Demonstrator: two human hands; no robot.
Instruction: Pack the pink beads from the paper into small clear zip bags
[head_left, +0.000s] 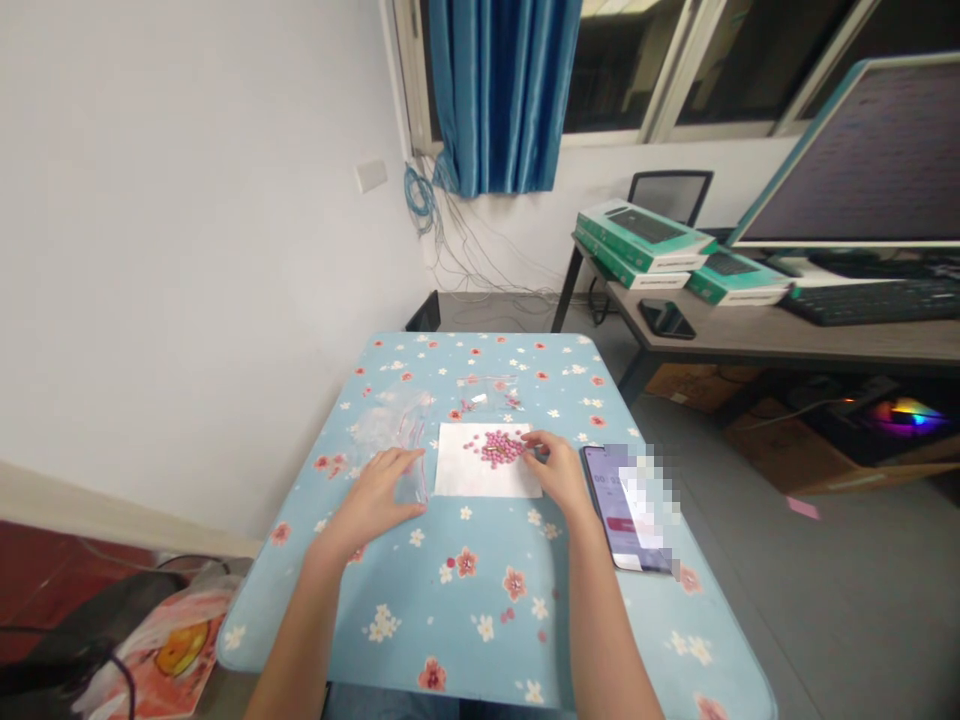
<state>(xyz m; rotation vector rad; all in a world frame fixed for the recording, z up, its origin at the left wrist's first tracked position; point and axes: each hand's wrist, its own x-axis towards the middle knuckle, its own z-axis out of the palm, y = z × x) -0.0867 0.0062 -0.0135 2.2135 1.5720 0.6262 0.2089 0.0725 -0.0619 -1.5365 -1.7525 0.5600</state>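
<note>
On a blue flowered table point(442, 600) lies a white sheet point(457, 470) with a pile of small pink beads point(499, 449) on it. My right hand point(556, 470) is at the pile's right edge, thumb and forefinger a little bent; whether a bead is between them is too small to tell. My left hand point(382, 495) rests left of the sheet, fingers and thumb apart, beside the edge of a clear plastic bag point(405, 415). Another clear bag point(487, 393) with a small white label lies behind the sheet.
A phone point(626, 510) lies on the table right of my right forearm. A few loose pink pieces point(508, 615) are near the front. At the right, a desk point(750, 335) holds green boxes point(645, 240), a monitor and a keyboard.
</note>
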